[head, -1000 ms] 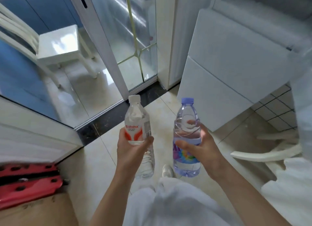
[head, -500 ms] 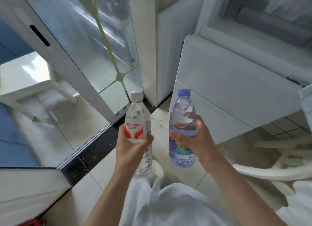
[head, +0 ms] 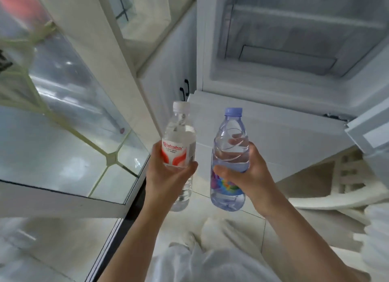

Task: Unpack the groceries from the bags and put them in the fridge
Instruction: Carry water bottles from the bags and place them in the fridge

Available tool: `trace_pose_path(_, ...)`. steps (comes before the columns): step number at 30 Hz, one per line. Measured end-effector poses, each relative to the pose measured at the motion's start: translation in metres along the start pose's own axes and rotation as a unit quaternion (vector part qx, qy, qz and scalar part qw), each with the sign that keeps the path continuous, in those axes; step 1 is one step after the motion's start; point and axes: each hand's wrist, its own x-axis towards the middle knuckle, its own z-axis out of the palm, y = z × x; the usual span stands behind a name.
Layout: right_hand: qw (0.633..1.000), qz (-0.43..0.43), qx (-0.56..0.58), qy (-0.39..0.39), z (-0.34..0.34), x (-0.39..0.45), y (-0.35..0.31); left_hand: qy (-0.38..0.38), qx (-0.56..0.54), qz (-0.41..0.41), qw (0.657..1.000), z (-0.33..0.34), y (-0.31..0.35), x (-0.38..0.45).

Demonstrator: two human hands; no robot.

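Bottles sit upright, one per hand: left hand [head: 168, 176] fingers curl round the white-capped bottle [head: 179, 147], right hand [head: 242, 172] fingers wrap the blue-capped bottle [head: 229, 153]. Just beyond, the fridge [head: 273, 56] stands open, its interior blurred. A glass door [head: 69, 117] stands left; a white chair [head: 347, 189], partly cut off, sits right.

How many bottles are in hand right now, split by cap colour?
White-capped clear plastic water bottle with red label, gripped by the left hand: 1
Blue-capped clear plastic water bottle with multicoloured label, gripped by the right hand: 1
Total: 2
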Motion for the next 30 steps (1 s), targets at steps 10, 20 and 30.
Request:
trace_pose_path(10, 0.992, -0.092, 0.0, 0.092, -0.075, 0.101, -0.081, -0.04, -0.025, 0.109, 0.993, 0.096, 0.087, 0.101)
trace_pose_path(20, 0.954, -0.236, 0.012, 0.182, -0.156, 0.197, -0.173, 0.004, -0.139, 0.214, 0.967, 0.188, 0.211, 0.177)
trace_pose_path(30, 0.901, -0.325, -0.011, 0.286, -0.189, 0.278, -0.247, 0.011, -0.214, 0.303, 0.928, 0.228, 0.295, 0.265)
